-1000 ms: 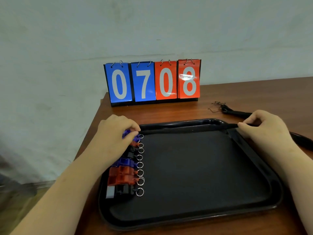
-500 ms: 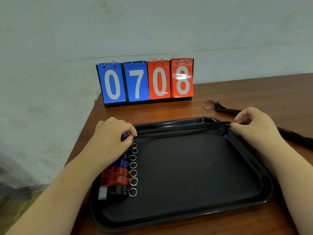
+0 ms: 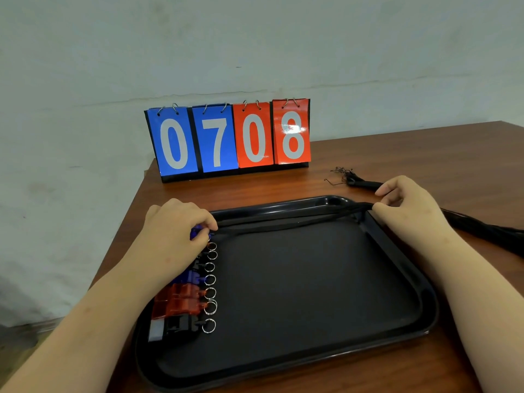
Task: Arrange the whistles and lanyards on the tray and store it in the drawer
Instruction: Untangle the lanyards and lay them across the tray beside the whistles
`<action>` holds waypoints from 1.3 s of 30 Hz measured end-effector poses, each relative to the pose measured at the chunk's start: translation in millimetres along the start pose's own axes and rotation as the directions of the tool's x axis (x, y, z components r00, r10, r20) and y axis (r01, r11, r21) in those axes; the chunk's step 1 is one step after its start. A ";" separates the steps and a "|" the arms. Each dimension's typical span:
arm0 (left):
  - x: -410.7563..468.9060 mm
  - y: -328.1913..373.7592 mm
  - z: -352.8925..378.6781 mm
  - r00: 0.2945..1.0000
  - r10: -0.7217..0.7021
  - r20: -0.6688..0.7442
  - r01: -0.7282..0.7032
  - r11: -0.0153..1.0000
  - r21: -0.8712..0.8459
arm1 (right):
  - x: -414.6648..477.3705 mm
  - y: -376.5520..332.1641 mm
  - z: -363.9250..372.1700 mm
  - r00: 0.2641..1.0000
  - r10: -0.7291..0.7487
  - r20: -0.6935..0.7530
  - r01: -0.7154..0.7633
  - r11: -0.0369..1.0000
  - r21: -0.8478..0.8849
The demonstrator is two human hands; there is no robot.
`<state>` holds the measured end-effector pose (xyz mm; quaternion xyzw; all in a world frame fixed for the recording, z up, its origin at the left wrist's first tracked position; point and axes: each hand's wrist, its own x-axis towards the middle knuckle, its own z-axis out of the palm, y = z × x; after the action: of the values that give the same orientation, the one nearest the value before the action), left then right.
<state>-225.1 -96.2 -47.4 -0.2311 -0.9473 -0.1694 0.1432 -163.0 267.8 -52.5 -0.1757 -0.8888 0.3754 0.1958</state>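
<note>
A black tray (image 3: 402, 330) lies on the brown table (image 3: 397, 154). Several whistles (image 3: 184, 303), blue, red and black with metal rings, stand in a column along the tray's left side. My left hand (image 3: 175, 234) pinches the top blue whistle (image 3: 195, 232) and one end of a black lanyard (image 3: 283, 222). The lanyard stretches across the tray's far part to my right hand (image 3: 408, 205), which pinches its other end at the tray's far right rim. A bundle of black lanyards (image 3: 482, 228) lies on the table behind my right hand.
A flip scoreboard (image 3: 229, 137) showing 0708 stands at the table's far edge against a grey wall. The table's left edge runs close beside the tray. The lanyard bundle's frayed thin cords (image 3: 341, 174) lie beyond the tray's far right corner.
The view shifted a little. The lanyard between my hands has been pulled out straighter across the tray's far part. Both hands keep their holds.
</note>
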 end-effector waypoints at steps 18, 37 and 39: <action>-1.0 12.8 -9.5 0.996 0.024 -0.090 -0.024 1.000 -0.007 | 0.8 -3.8 -8.9 0.963 0.120 -0.242 -0.089 0.987 0.136; 78.5 171.5 8.1 0.903 0.400 0.156 -0.393 0.916 -0.076 | 23.5 36.3 -8.3 0.967 0.044 -0.252 -0.145 0.905 -0.400; 83.3 183.4 19.3 0.893 0.412 0.181 -0.402 0.911 -0.093 | 25.2 38.5 -8.1 0.962 0.096 -0.255 -0.193 0.902 -0.386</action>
<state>-210.7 97.0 11.0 -0.4434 -0.8826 -0.1371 0.0752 -174.4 309.6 -70.2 -0.3206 -0.9029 0.1729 0.2281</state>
